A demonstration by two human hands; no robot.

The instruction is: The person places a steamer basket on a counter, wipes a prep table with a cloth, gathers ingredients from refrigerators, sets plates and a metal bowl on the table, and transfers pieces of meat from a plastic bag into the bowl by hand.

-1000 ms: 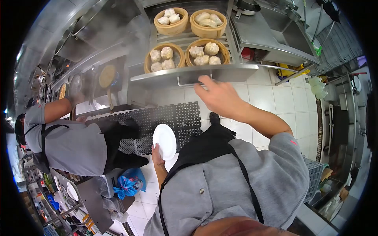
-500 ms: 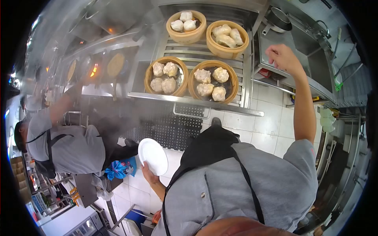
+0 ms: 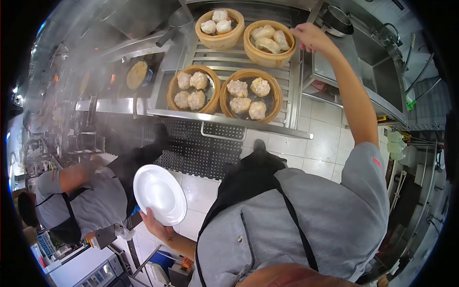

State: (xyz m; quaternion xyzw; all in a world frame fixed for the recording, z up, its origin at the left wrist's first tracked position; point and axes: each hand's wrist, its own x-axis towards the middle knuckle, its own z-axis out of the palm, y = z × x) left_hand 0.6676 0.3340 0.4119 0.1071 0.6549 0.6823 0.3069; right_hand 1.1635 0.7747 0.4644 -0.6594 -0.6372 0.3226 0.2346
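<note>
My left hand (image 3: 155, 226) grips the edge of a white oval plate (image 3: 160, 193), held out tilted at the left with nothing on it. At the upper right, my right hand (image 3: 313, 38) is at the rim of a bamboo steamer basket (image 3: 269, 58) of pale folded dumplings (image 3: 268, 39). Its fingers are partly bent and apart, with the fingertips by the rim; a firm hold does not show. Another bamboo basket (image 3: 220, 43) has several white dumplings. In front, two baskets, one left (image 3: 171, 95) and one right (image 3: 277, 103), contain several open-topped siu mai dumplings each.
The baskets stand on a slatted metal drawer (image 3: 224, 119). A co-worker (image 3: 91, 196) is at the left, by pans (image 3: 137, 75) over flames, amid steam. A metal sink (image 3: 377, 62) and a pot (image 3: 337, 21) are at the right. A black mat (image 3: 191, 148) covers part of the floor.
My right hand has moved left and up to the rim of the back right basket. My left hand has moved the plate leftward and down. The co-worker's arm has drawn back from the pans.
</note>
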